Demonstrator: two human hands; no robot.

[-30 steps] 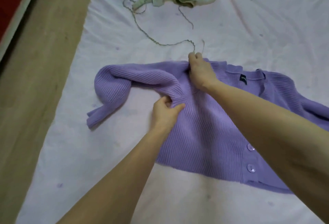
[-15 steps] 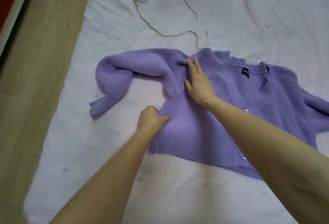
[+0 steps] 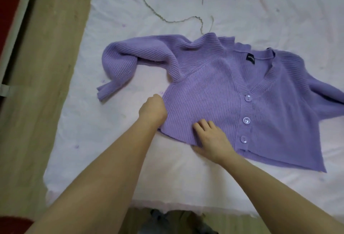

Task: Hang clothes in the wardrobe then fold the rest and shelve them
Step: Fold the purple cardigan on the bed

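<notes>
Both hands have slid down from the shoulder to the hem of the purple cardigan (image 3: 214, 92) lying face-up on the bed (image 3: 279, 10), left hand (image 3: 153, 108) curled in a grip on its side edge, right hand (image 3: 212, 139) pressing with relaxed fingers, so smoothing seems nearly done and folding the sleeve (image 3: 130, 60) across likely follows.

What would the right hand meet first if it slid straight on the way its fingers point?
Already on the purple cardigan, the right hand would likely just cross more knit toward the armpit seam.
</notes>
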